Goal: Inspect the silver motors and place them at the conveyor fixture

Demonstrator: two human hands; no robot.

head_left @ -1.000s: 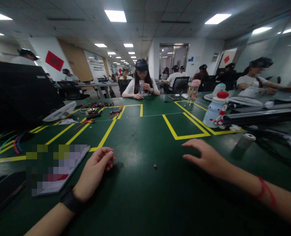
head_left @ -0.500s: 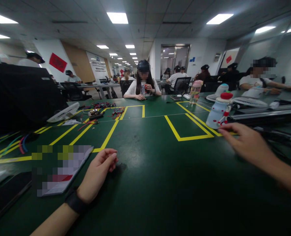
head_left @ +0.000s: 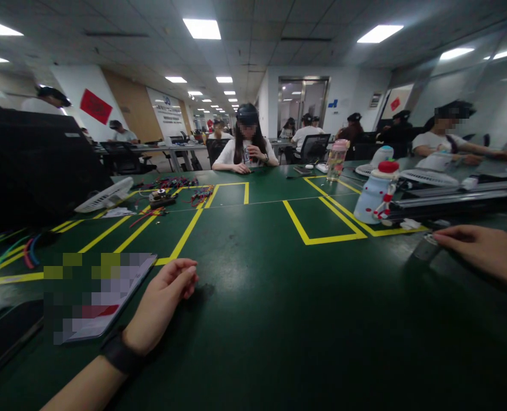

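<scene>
At the right, my right hand point(head_left: 486, 251) pinches the upper end of a small grey metal cylinder point(head_left: 425, 249) between thumb and fingers. Its exact kind is too blurred to make out, and it leans over the green table point(head_left: 262, 319). Just behind it stands a light-blue bottle point(head_left: 370, 200) with a red top and a red-and-white strap. My left hand point(head_left: 163, 299), with a black band at the wrist, hovers low over the table, fingers loosely bent and nothing seen in them. A tablet-like flat device point(head_left: 125, 302), partly blurred out, lies beside it on the left.
Yellow tape point(head_left: 334, 239) marks boxes on the table. Wires with small parts point(head_left: 161, 197) and a white fan point(head_left: 104, 195) lie left, by a black monitor point(head_left: 31, 165). A pink-capped bottle point(head_left: 337, 160) and metal rails point(head_left: 445, 197) are right. A person point(head_left: 245, 145) sits opposite.
My right hand has moved right and away from the blue bottle's strap; the grey cylinder now shows in its fingertips. My left hand keeps its pose. The view has shifted slightly.
</scene>
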